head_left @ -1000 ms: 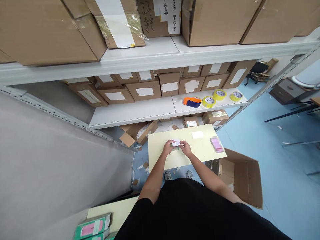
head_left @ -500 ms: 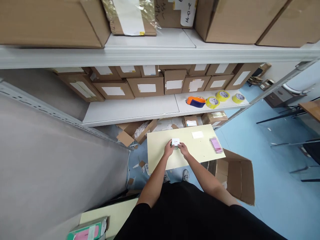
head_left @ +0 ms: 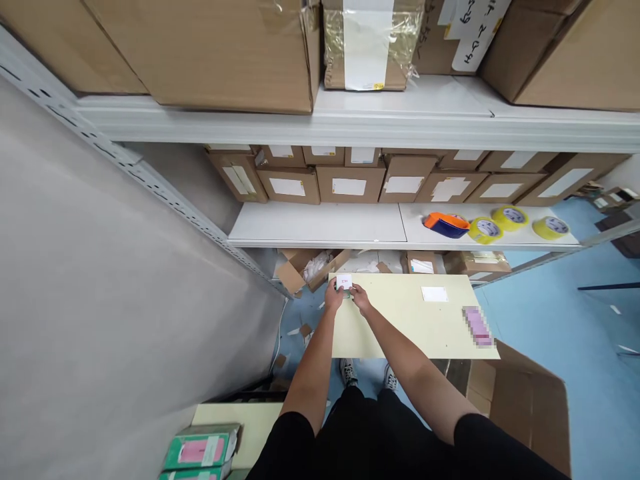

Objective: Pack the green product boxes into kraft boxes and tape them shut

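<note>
My left hand (head_left: 333, 295) and my right hand (head_left: 360, 297) grip a small box with a white top (head_left: 344, 281) from both sides. A little green shows at its lower edge, and small printing marks its top. Both hands are over the far left corner of a pale yellow board-like table (head_left: 400, 333). Part of the box is covered by my fingers. To the right on the table lie a white card or paper (head_left: 435, 294) and a pink item (head_left: 478, 327), blurred by pixels.
Cardboard boxes (head_left: 351, 185) line the shelf ahead. An orange and blue tape dispenser (head_left: 447, 225) and yellow tape rolls (head_left: 485, 231) sit on it. An open carton (head_left: 530, 400) stands at right; another (head_left: 314, 267) lies below the shelf. Green and pink packages (head_left: 200, 451) are at lower left.
The view has turned left, so the shelf and table sit further right. My hands have carried the box left across the table, close to its far left corner.
</note>
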Tool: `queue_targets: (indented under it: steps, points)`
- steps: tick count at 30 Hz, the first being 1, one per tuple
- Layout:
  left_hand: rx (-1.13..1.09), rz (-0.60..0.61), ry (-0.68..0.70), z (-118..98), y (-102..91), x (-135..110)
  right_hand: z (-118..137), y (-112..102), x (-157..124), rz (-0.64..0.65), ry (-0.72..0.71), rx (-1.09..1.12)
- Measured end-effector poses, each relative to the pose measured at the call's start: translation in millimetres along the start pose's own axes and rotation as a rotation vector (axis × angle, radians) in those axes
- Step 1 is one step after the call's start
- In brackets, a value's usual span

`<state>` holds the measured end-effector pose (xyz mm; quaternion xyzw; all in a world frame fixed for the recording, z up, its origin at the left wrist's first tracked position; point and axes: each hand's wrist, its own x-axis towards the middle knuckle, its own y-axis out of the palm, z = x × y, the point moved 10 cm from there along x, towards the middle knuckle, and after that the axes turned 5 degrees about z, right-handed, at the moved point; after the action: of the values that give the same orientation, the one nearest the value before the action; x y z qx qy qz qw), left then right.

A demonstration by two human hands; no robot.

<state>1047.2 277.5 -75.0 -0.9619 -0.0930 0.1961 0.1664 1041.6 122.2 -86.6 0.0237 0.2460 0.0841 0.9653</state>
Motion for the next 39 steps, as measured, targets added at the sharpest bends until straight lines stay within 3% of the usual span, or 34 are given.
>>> queue_targets:
  steps: [4,6,9,14,19,21,23,28,31,35,39]
  points:
    - [0.066,-0.074,0.025,-15,-10.5,-15,4,-30,-12,-0.04,0.037,-0.053]
    - [0.12,-0.188,0.136,-35,-19.0,-25,18,-56,-21,-0.089,-0.05,-0.052]
    - [0.101,-0.242,0.269,-67,-13.6,-37,36,-101,-38,-0.171,-0.165,-0.041]
    - [-0.031,-0.087,0.373,-134,32.6,-51,67,-187,-77,-0.345,-0.356,-0.025]
    - [-0.094,0.258,0.554,-211,96.6,-84,107,-256,-112,-0.479,-0.49,-0.121]
    - [-0.079,0.327,0.593,-232,109.8,-100,135,-277,-118,-0.501,-0.547,-0.203]
    - [-0.05,0.321,0.607,-245,111.2,-114,170,-299,-117,-0.524,-0.597,-0.307]
    - [0.046,0.144,0.603,-252,80.3,-147,277,-339,-76,-0.53,-0.692,-0.62]
    - [0.084,0.041,0.554,-239,58.4,-164,317,-344,-40,-0.475,-0.731,-0.813]
    - [0.119,-0.093,0.503,-220,33.3,-190,323,-344,-4,-0.43,-0.68,-1.048]
    - [0.169,-0.18,0.467,-213,20.3,-217,319,-343,16,-0.43,-0.534,-1.177]
